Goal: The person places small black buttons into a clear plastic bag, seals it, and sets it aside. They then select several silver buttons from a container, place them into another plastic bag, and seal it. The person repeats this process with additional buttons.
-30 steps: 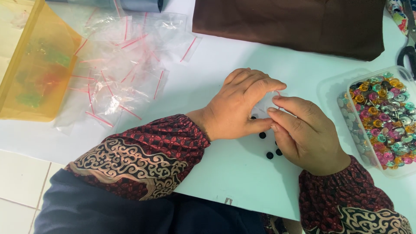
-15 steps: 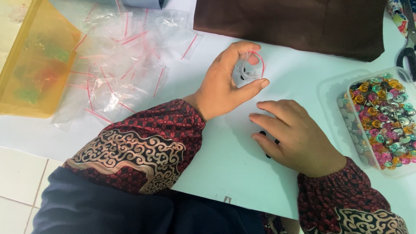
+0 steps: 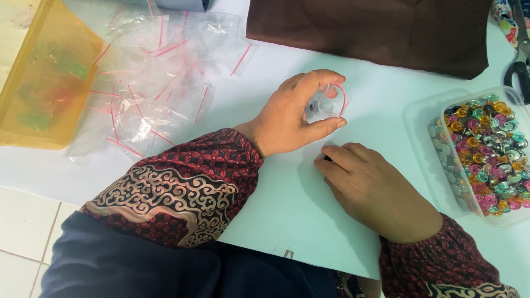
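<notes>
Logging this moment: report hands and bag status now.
Left hand holds small clear zip bag open. Right hand flat on white table, fingertips on something dark. Nothing in the way.

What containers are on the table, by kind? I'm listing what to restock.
Clear tub of coloured buttons: 1
Amber box: 1
Small zip bag in the left hand: 1
Loose zip bags: a pile, overlapping, not countable
Total apart from the pile: 3
</notes>
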